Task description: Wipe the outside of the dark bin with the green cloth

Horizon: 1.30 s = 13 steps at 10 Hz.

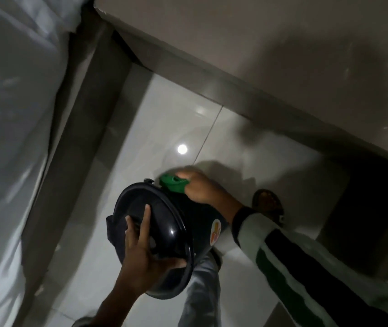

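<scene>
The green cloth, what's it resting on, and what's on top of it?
The green cloth lies against the dark bin on its side wall. The right hand presses on top, covering much of the cloth. The wall under it is hidden.

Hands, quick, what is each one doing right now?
Left hand: fingers spread open, gripping the lid end of the dark bin.
Right hand: closed on the green cloth, pressed against the bin's side.
</scene>
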Each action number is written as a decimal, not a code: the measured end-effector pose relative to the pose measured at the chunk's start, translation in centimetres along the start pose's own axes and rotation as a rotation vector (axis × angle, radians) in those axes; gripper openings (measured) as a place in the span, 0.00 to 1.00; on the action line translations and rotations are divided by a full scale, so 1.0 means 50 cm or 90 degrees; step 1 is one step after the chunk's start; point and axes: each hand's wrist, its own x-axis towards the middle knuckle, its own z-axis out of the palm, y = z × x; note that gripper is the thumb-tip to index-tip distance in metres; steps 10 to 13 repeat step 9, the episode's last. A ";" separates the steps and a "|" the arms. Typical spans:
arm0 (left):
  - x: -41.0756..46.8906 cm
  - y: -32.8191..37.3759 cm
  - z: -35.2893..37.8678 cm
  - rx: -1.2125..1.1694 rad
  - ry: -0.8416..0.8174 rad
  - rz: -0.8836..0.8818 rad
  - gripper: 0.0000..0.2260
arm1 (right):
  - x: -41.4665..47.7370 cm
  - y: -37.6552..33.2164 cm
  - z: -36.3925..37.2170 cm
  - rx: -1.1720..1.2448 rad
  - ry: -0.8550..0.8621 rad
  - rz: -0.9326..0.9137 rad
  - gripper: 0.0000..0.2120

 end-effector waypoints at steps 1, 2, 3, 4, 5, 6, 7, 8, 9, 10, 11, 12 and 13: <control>0.007 0.059 0.068 0.049 0.064 -0.027 0.61 | -0.087 0.001 -0.098 -0.018 0.120 0.021 0.22; 0.022 0.138 0.189 0.113 0.080 -0.063 0.57 | -0.173 -0.019 -0.204 -0.106 0.364 -0.040 0.24; 0.032 0.207 0.299 0.192 0.063 -0.104 0.63 | -0.242 -0.066 -0.286 -0.048 0.518 -0.178 0.23; 0.027 0.239 0.352 0.247 0.042 -0.124 0.67 | -0.273 -0.084 -0.371 -0.086 0.614 -0.245 0.24; 0.040 0.231 0.338 0.258 0.045 -0.137 0.68 | -0.263 -0.080 -0.435 -0.228 0.688 -0.268 0.23; 0.067 0.226 0.287 0.307 0.076 -0.090 0.67 | -0.240 -0.075 -0.500 -0.394 0.740 -0.212 0.23; 0.115 0.253 0.216 0.329 0.068 -0.030 0.65 | -0.190 -0.056 -0.524 -0.503 0.651 -0.123 0.26; 0.154 0.298 0.126 0.340 0.079 0.023 0.57 | -0.183 -0.051 -0.513 -0.514 0.572 -0.075 0.29; 0.141 0.364 0.036 0.400 0.094 0.106 0.49 | -0.223 -0.089 -0.506 -0.482 0.532 -0.045 0.28; 0.141 0.364 0.036 0.400 0.094 0.106 0.49 | -0.223 -0.089 -0.506 -0.482 0.532 -0.045 0.28; 0.141 0.364 0.036 0.400 0.094 0.106 0.49 | -0.223 -0.089 -0.506 -0.482 0.532 -0.045 0.28; 0.141 0.364 0.036 0.400 0.094 0.106 0.49 | -0.223 -0.089 -0.506 -0.482 0.532 -0.045 0.28; 0.141 0.364 0.036 0.400 0.094 0.106 0.49 | -0.223 -0.089 -0.506 -0.482 0.532 -0.045 0.28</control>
